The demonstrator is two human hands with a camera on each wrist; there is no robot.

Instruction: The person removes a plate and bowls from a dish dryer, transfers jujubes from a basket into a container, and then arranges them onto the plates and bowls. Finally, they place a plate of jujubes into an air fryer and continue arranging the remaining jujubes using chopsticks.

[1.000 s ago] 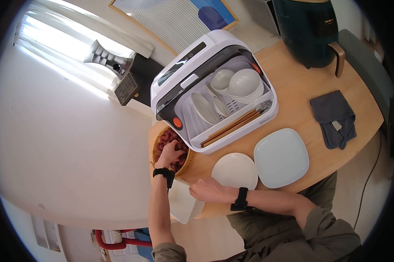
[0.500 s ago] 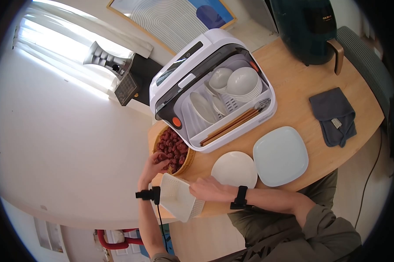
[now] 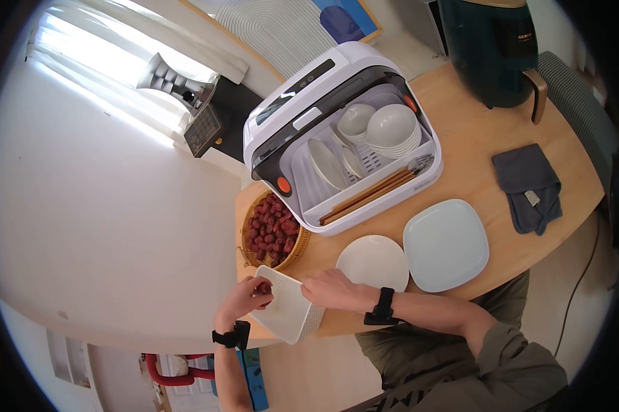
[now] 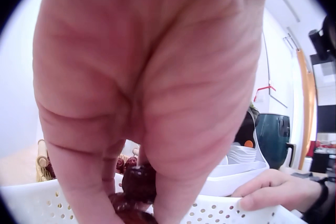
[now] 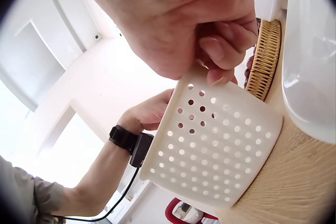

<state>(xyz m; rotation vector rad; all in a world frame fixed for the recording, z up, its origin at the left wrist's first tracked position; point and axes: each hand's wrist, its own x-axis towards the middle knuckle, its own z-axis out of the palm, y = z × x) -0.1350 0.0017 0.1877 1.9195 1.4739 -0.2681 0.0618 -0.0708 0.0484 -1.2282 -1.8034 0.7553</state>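
My left hand is over the near left side of a white perforated plastic basket. Its fingers and thumb pinch a few dark red dried dates, seen below the palm in the left wrist view. Across from it, my right hand grips the basket's rim between thumb and curled fingers; the right wrist view shows the holed wall tilted under that grip. Just beyond stands a round wicker basket heaped with red dates.
A white dish cabinet with its lid up holds bowls, plates and chopsticks. Near my right forearm lie a round white plate and a pale blue square plate. A grey cloth and dark green air fryer are farther right.
My left hand has come out of the wicker basket with dates and moved toward me, over the white basket. My right hand has stayed at the white basket's rim.
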